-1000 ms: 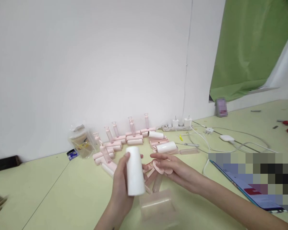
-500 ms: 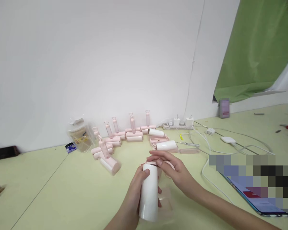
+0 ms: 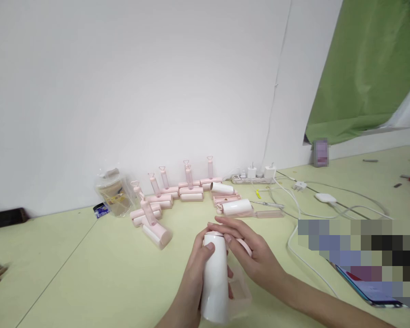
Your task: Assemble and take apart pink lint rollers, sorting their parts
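Observation:
A lint roller with a glossy white roll [image 3: 215, 282] and a pink end is in my hands, its far end pointing away from me. My left hand [image 3: 194, 269] is wrapped round the roll from the left, with the thumb on top and fingertips showing on the right side. Over the pink end lies my right hand [image 3: 251, 243], its fingers bent across the top and its thumb against the roll's edge. A curved pink part [image 3: 245, 246] shows beneath the right palm, partly hidden. Below the hands is a translucent pale pink cover [image 3: 242, 291].
Several pink lint rollers [image 3: 157, 233] with upright handles lie near the wall. Closer to the middle is another white roll [image 3: 237, 207] beside pink parts. A power strip [image 3: 253, 179], white cables, a phone [image 3: 365, 289] and a bagged cup [image 3: 114, 193] are around.
The white roll has shifted slightly down and right with my left hand. My right fingers have settled flatter over the pink end. More of the translucent cover shows.

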A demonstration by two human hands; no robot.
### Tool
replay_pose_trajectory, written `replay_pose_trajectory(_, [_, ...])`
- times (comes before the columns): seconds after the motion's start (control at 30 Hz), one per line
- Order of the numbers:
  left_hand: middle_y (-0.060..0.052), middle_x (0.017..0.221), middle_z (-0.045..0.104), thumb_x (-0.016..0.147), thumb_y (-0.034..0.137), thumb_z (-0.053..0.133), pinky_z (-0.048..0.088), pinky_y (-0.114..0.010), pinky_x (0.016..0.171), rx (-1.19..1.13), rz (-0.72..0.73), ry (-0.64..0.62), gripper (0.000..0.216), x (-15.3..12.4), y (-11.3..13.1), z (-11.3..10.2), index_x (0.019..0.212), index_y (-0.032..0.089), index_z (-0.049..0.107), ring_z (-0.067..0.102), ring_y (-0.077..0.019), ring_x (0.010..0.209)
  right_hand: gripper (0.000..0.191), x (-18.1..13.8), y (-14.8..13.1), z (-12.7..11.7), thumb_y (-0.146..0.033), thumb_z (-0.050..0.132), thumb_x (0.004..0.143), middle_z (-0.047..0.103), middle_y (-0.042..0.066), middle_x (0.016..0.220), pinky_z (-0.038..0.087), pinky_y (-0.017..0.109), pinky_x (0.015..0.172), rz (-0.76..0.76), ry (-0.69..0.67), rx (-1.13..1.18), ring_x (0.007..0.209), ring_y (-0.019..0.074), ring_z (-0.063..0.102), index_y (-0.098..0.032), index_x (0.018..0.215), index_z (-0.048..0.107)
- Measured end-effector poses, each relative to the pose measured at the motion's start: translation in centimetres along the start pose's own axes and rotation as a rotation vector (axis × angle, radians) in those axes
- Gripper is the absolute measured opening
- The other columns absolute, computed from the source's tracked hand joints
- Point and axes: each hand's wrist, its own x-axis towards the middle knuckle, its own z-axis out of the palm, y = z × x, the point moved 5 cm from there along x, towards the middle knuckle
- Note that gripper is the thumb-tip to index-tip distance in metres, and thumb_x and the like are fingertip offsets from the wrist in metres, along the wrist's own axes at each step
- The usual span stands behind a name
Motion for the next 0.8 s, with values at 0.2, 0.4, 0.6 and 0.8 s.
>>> replay_pose_trajectory(0.2, [0.003,0.052,0.054,0.076,0.043,0.045,0.044,-0.026,0.038,0.045,0.053,-0.022,0.062,0.6,-0.3,-0.3,0.129,0.026,0.018,0.053,-0.0156,0.04,0.03,0.1,-0.4,-0.3,-0.026,0.041,0.085,0.063,0.004,0.106,0.045,0.038,0.085,0.038,-0.051,0.02,0.11,0.023,0.049,-0.029,0.115,0.047])
replay_pose_trajectory(0.4, [0.004,0.049,0.051,0.078,0.038,0.044,0.043,-0.023,0.034,0.009,0.062,0.042,0.062,0.3,-0.3,-0.2,0.132,0.031,0.014,0.055,-0.0173,0.044,0.027,0.1,-0.1,0.5,-0.031,0.035,0.087,0.06,0.005,0.109,0.047,0.037,0.077,0.012,-0.115,0.05,0.1,0.0238,0.055,-0.028,0.107,0.053])
replay_pose_trajectory(0.6, [0.003,0.052,0.054,0.078,0.042,0.046,0.042,-0.02,0.037,-0.178,0.128,0.188,0.046,0.1,1.7,-0.5,0.12,0.026,0.036,0.051,-0.0114,0.039,0.027,1.3,-0.3,-1.7,-0.036,0.033,0.088,0.054,0.003,0.089,0.044,0.029,0.068,0.051,0.088,0.169,0.075,0.0152,0.054,-0.028,0.113,0.042])
replay_pose_trajectory(0.8, [0.001,0.055,0.052,0.075,0.034,0.047,0.039,-0.016,0.037,-0.509,0.16,0.165,0.019,3.8,5.7,0.1,0.077,0.016,0.052,0.048,-0.0079,0.04,0.01,2.2,-0.7,-4.0,-0.032,0.041,0.081,0.041,-0.002,0.07,0.04,0.025,0.058,0.104,0.072,0.237,0.061,0.013,0.042,-0.024,0.087,0.043])
